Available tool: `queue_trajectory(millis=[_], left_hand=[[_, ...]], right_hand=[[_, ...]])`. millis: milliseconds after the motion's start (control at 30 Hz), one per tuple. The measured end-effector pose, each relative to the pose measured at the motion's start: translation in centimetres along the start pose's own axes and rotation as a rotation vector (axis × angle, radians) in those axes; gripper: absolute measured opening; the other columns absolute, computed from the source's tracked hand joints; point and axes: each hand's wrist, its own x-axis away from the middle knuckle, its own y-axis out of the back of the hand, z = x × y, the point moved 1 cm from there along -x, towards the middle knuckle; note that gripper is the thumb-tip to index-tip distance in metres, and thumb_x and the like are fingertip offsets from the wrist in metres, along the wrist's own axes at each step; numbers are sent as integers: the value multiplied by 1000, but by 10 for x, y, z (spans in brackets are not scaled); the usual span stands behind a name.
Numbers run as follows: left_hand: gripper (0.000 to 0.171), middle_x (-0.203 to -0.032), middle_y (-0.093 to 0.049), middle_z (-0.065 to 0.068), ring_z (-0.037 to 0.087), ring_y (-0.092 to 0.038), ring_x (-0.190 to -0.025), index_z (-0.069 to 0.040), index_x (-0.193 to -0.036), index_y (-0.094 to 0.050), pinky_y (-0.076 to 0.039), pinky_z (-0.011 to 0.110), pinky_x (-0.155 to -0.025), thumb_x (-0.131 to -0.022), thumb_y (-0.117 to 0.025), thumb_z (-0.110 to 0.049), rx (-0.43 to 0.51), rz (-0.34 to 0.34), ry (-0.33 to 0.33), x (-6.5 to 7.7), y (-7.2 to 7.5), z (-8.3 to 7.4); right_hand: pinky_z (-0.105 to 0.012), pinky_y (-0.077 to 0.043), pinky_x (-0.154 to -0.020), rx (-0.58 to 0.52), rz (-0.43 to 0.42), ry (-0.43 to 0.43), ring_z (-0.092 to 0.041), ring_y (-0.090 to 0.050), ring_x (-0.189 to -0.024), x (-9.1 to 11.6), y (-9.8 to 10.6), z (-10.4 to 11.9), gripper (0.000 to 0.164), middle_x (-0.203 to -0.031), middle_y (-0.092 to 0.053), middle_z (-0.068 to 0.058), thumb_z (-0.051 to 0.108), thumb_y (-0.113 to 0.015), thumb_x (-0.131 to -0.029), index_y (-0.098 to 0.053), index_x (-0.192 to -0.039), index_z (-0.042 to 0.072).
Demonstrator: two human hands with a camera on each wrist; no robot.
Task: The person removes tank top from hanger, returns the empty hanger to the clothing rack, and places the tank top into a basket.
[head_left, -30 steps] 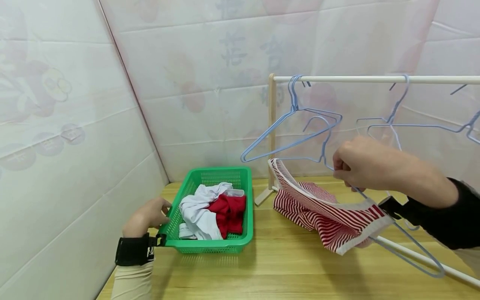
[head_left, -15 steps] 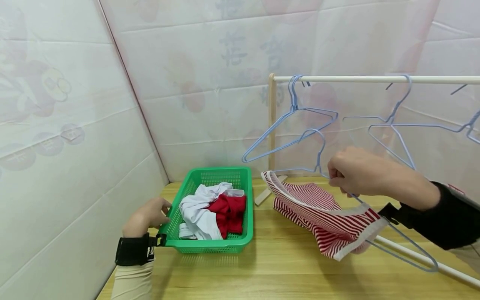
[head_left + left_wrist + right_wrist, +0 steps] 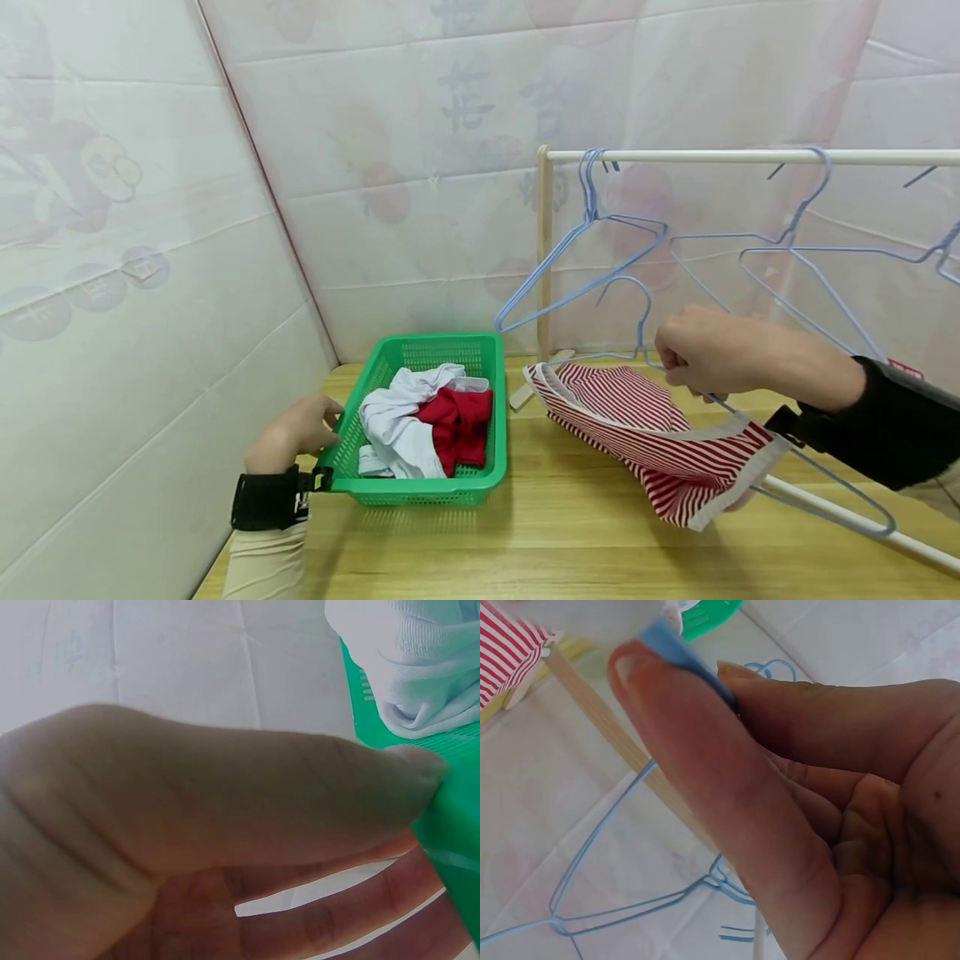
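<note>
My right hand (image 3: 716,350) pinches a blue wire hanger (image 3: 682,656) between thumb and finger. Red-and-white striped underpants (image 3: 652,450) with a white waistband hang on this hanger, tilted over the table; the hanger's hook (image 3: 633,283) points up beside the hand, and its lower right corner sticks out past the cloth. My left hand (image 3: 296,429) holds the left rim of a green plastic basket (image 3: 495,400), with the thumb (image 3: 315,795) on the rim and the other fingers below, outside the wall. White cloth (image 3: 405,425) and a red garment (image 3: 461,425) lie in the basket.
Behind the right hand stands a rack with a white rail (image 3: 697,156) and a wooden post (image 3: 544,250). Several blue hangers (image 3: 577,283) hang from the rail. A white lower bar (image 3: 922,552) runs near the table (image 3: 555,542). Printed white sheets (image 3: 150,350) enclose the table's left and back.
My right hand has lowered the hanger and striped underpants somewhat, and the waistband's far end has sunk toward the table. Hangers on the rail have swung slightly. My left hand stays on the basket.
</note>
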Motion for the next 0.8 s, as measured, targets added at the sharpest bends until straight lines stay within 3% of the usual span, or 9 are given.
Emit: queue_trajectory(millis=[267,600,800], left_hand=[[47,-114,-68,30,25,-69,-88,15,-130,-62,-64,38,-70,-84,-69,9,-10,0,-1,0,0,0],[45,-114,-68,30,26,-69,-88,14,-127,-64,-64,39,-70,-83,-69,10,-23,3,-11,0,1,-1],[45,-119,-68,31,41,-66,-106,12,-128,-64,-59,53,-86,-85,-71,-1,-161,-29,-79,6,3,-11]], right_hand=[[-21,-46,-48,3,-2,16,-5,-54,-49,2,-1,-2,29,-60,-60,6,0,-69,-94,-63,-70,14],[-21,-42,-51,53,-49,5,-4,-51,-51,10,3,-5,31,-61,-56,7,-1,-69,-92,-58,-69,15],[-20,-38,-52,130,-114,38,0,-48,-51,17,8,-5,34,-58,-54,11,0,-72,-89,-57,-66,19]])
